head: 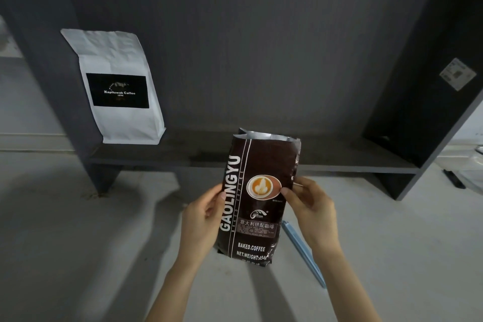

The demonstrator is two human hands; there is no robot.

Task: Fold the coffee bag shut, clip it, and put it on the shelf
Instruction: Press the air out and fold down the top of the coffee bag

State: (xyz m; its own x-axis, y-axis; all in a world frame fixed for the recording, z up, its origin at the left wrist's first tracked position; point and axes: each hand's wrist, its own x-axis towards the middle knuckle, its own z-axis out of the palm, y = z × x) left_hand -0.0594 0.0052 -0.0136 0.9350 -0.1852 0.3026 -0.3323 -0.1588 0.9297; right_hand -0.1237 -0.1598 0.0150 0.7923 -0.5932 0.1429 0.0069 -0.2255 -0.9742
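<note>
Dark brown foil, glossy and a little crinkled, makes up the coffee bag (257, 198) that stands upright between the two hands, its printed front facing the camera with a latte-art cup picture at mid height and white lettering running up its left side. The left hand (202, 219) grips the bag's left edge, thumb on the front and fingers curled behind. The right hand (311, 208) pinches the right edge at about the same height, thumb tip pressed on the front just beside the cup picture. The bag's top is unfolded, its silver inner lining showing above both hands. Below the right hand, and partly hidden by its wrist, a long pale blue clip (304, 252) lies flat on the light grey surface (78, 256), running diagonally toward the lower right; it is apart from the bag. Beyond the hands stands a dark grey shelf (183, 157), its lowest board level with the bag's upper part. Up and to the left of the left hand, a white coffee bag (117, 86) with a black label rests on that board, leaning back against the shelf's rear panel. Well to the right of the right hand, a small white sticker (457, 74) sits on the shelf's side wall.
</note>
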